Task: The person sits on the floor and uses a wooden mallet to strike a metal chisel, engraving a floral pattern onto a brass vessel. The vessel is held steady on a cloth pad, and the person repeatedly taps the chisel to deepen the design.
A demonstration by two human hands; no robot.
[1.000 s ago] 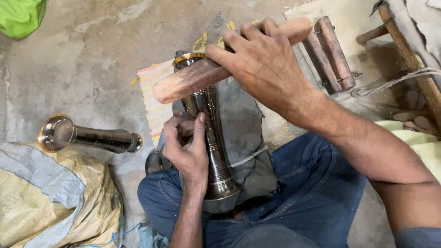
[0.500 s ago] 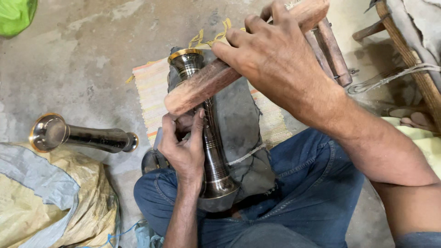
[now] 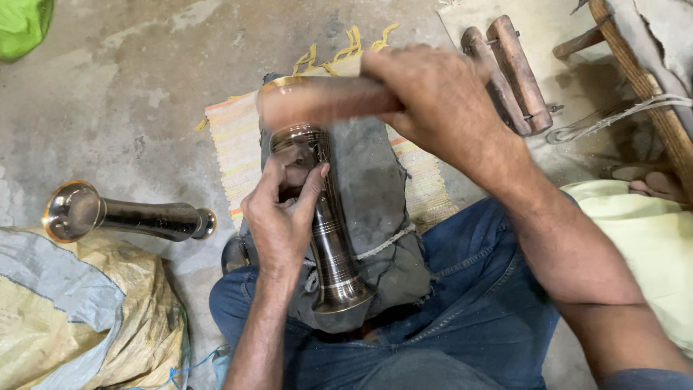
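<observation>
A dark metal vase-shaped piece [image 3: 328, 238] with a flared brass-edged base stands tilted between my knees, resting on a grey cloth-covered block [image 3: 375, 195]. My left hand [image 3: 283, 217] grips its upper part from the left. My right hand [image 3: 433, 101] is closed around a reddish wooden stick [image 3: 317, 101], which lies blurred across the top end of the piece.
A second dark metal piece [image 3: 123, 215] with a flared brass mouth lies on the concrete floor at left, above a yellow and grey sack [image 3: 72, 318]. A striped mat [image 3: 238, 152] lies under the block. Two wooden mallets [image 3: 505, 72] lie at upper right beside a wooden frame [image 3: 642, 79].
My right hand has swung the wooden stick down and leftward onto the top of the metal piece. My left hand keeps its grip on the piece.
</observation>
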